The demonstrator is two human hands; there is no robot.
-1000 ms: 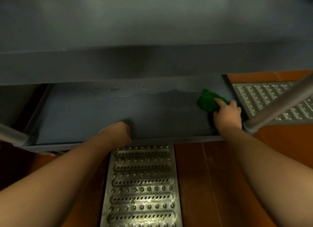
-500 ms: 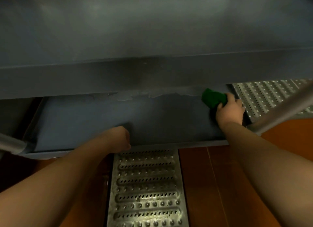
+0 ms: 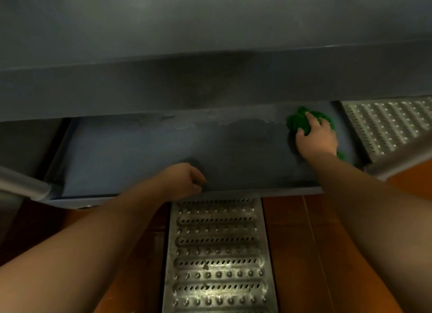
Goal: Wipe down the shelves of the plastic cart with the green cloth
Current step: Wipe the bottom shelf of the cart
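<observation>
A person's right hand (image 3: 316, 138) is pressing a bunched green cloth (image 3: 298, 121) against the far right end of a grey-blue cart's lower shelf (image 3: 140, 153), fingers curling over the fabric, with pale streaks lying along the shelf's back edge. The left hand (image 3: 184, 179) is resting at the shelf's front lip, fingers loosely curled and holding nothing. An upper shelf (image 3: 210, 32) is looming overhead, while a perforated metal floor grate (image 3: 217, 254) is running across the reddish-brown floor (image 3: 292, 242) below.

Single head-worn wide-angle view, looking steeply forward and down, close over the cart's lower shelf (image 3: 140, 153), upper shelf (image 3: 210, 32) filling the far half, floor grate (image 3: 217, 254) nearest
</observation>
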